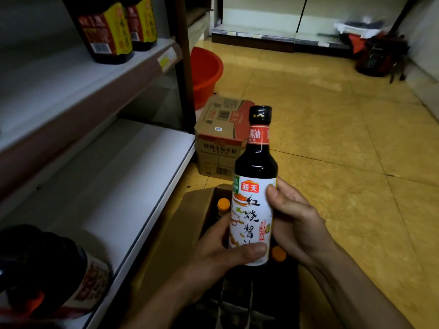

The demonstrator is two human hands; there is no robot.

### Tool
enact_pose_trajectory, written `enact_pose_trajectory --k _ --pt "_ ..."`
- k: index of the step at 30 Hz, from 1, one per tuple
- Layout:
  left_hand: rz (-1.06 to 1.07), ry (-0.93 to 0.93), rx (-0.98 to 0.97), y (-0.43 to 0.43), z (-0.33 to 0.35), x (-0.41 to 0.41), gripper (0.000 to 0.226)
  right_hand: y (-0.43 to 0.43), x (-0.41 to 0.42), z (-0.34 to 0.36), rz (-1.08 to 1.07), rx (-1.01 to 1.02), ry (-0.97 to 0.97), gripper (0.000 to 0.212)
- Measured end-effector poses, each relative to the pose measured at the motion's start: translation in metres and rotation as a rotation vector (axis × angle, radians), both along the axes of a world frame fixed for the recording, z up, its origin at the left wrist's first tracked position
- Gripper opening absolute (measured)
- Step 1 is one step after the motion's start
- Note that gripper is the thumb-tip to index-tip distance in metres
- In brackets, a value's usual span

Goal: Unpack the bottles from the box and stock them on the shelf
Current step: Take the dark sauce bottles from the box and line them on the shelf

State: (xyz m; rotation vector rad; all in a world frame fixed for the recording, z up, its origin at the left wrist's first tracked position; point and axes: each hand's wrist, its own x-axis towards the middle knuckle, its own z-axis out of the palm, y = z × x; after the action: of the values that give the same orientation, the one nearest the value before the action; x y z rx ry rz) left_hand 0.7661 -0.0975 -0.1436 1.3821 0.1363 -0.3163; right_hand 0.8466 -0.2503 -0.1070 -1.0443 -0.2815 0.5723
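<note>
One bottle [256,162], gripped by left hand [218,255] and right hand [299,224], half-hides the box [187,224].

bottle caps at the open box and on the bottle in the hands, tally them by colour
black cap: 1, on the held bottle
orange caps: 2, far one and near one, both in the open box
total: 3

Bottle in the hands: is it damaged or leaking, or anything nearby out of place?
No damage shows: the bottle is upright, capped, held by the left hand and right hand. Only a red basin on the floor looks stray.
</note>
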Motion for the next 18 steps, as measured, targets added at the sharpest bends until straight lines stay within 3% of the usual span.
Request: enact_pose_trajectory --k 3,6,14,18 --pt "0.133 -0.034 0.030 -0.007 -0.005 0.000 0.062 0.001 -0.003 0.002 -0.015 -0.263 -0.113 0.040" --pt "0.215 -0.036 -0.003 -0.006 -0.005 0.002 0.064 0.005 -0.009 -0.001 0.031 -0.518 -0.248 0.050" --pt "0.296 -0.042 0.015 0.000 -0.005 0.009 0.065 0.015 -0.007 -0.009 0.079 -0.426 -0.217 0.048" --pt "0.291 -0.008 0.041 0.004 0.012 0.005 0.053 0.017 -0.012 0.001 0.059 -0.413 -0.132 0.047"
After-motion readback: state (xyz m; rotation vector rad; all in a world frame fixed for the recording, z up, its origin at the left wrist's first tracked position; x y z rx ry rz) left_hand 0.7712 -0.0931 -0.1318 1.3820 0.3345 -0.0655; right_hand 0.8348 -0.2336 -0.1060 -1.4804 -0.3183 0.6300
